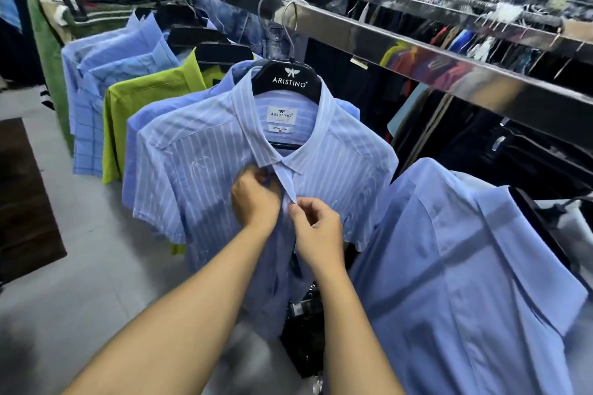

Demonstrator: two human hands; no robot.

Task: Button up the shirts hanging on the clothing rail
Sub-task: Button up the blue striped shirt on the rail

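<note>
A blue shirt with white stripes (199, 176) hangs on a black hanger (287, 78) from the steel clothing rail (369, 38), facing me. Both of my hands are at its front placket, just below the collar. My left hand (255, 199) pinches the left edge of the opening. My right hand (317, 229) pinches the right placket strip between thumb and forefinger. The button itself is hidden by my fingers. Below my hands the front hangs apart and shows a dark gap.
A plain blue shirt (465, 282) hangs close on the right. Behind the striped shirt hang another blue shirt (150, 119), a lime green shirt (141, 96) and checked blue shirts (93, 80). Dark garments fill a second rail behind. Grey floor and a dark mat (22, 202) lie on the left.
</note>
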